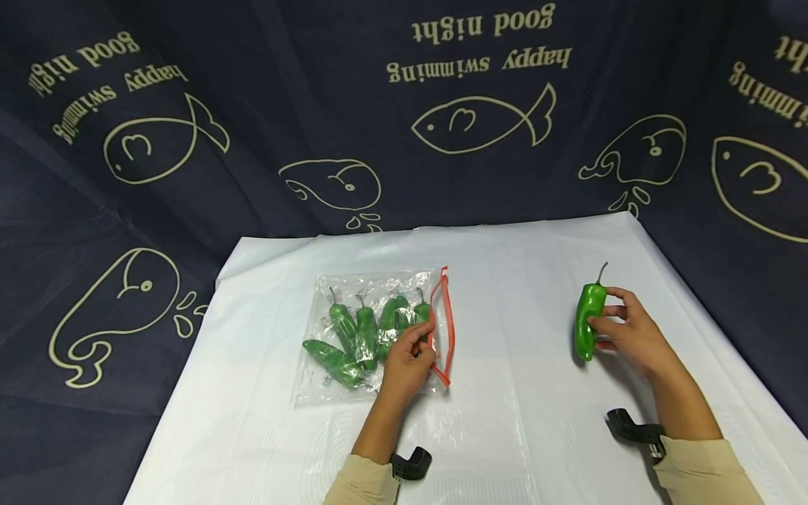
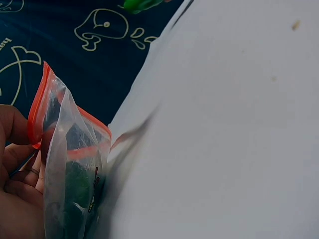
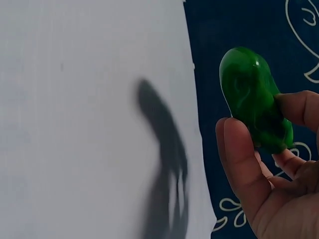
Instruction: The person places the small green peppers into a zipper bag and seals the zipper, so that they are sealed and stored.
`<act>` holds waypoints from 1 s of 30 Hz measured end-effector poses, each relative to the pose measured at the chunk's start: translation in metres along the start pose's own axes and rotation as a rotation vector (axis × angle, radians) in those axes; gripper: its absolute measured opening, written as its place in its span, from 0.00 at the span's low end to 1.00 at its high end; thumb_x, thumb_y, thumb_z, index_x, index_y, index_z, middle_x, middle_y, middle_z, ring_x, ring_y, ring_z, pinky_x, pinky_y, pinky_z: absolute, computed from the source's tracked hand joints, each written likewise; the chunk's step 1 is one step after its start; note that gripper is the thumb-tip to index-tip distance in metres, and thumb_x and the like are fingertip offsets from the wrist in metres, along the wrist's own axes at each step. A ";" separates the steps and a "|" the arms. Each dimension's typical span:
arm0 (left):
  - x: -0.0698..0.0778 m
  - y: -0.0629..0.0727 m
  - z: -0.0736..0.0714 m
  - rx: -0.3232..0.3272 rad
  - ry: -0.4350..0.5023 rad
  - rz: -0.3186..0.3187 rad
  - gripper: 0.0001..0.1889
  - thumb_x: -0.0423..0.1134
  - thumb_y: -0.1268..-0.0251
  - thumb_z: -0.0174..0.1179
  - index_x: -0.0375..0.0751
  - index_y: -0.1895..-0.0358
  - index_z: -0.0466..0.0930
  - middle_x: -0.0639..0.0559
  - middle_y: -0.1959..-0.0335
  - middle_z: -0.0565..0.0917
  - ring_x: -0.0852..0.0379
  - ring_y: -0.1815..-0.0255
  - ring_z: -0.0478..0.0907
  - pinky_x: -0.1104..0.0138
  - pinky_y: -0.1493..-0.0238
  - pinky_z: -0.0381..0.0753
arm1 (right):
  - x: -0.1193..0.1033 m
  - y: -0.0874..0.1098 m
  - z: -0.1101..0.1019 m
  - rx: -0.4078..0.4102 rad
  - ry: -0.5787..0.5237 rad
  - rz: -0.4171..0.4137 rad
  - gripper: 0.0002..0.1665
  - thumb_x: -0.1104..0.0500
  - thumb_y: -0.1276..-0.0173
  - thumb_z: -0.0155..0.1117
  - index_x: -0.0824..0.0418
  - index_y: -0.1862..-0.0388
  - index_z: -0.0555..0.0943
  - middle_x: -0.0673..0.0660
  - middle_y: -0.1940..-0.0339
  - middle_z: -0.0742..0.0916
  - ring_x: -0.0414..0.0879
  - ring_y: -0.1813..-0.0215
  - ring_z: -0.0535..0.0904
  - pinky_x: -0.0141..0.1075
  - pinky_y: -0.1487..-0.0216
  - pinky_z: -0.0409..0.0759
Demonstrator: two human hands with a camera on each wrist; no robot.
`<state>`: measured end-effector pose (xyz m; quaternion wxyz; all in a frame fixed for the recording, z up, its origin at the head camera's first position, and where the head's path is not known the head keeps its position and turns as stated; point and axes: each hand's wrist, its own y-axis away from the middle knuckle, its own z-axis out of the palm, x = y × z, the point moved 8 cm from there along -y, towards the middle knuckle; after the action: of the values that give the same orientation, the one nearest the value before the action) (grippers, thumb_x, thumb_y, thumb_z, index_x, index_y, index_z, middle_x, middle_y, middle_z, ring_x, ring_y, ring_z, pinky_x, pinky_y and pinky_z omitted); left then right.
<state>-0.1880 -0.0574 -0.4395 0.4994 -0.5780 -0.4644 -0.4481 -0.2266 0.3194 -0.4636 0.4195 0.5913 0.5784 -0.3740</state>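
A clear zip bag with a red-orange seal lies left of the table's middle, holding several green peppers. My left hand pinches the bag's rim beside the seal; in the left wrist view the mouth stands parted, with the bag rising by the fingers. Over on the right, my right hand holds one green pepper between thumb and fingers, its thin stem pointing up. The right wrist view shows this glossy pepper raised off the table, its shadow falling on the white cloth.
A white cloth covers the table. Dark blue fabric printed with fish, whales and lettering hangs behind it and at both sides. A black wrist strap mount sits on the left wrist, another mount on the right.
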 end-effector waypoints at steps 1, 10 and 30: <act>0.000 0.000 0.000 0.001 -0.001 0.001 0.24 0.16 0.46 0.55 0.20 0.41 0.76 0.31 0.43 0.78 0.59 0.67 0.73 0.78 0.70 0.72 | -0.001 0.000 0.002 -0.001 -0.006 0.000 0.43 0.66 0.28 0.58 0.71 0.25 0.44 0.74 0.44 0.71 0.37 0.66 0.82 0.43 0.67 0.86; 0.000 -0.001 0.000 0.001 -0.001 0.004 0.24 0.17 0.46 0.55 0.20 0.41 0.76 0.31 0.43 0.78 0.57 0.66 0.73 0.78 0.66 0.73 | -0.011 -0.002 0.015 -0.010 -0.074 -0.006 0.39 0.64 0.28 0.59 0.68 0.28 0.48 0.66 0.52 0.74 0.39 0.66 0.83 0.44 0.67 0.86; -0.001 0.000 0.000 -0.004 0.021 0.002 0.24 0.16 0.45 0.53 0.21 0.41 0.76 0.31 0.43 0.77 0.60 0.68 0.72 0.79 0.71 0.71 | -0.030 -0.011 0.050 -0.054 -0.112 0.004 0.41 0.64 0.28 0.59 0.66 0.26 0.48 0.69 0.49 0.73 0.40 0.64 0.84 0.46 0.65 0.86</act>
<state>-0.1882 -0.0572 -0.4402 0.5032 -0.5748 -0.4579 -0.4547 -0.2365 0.2617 -0.4554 0.4676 0.5589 0.5628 -0.3900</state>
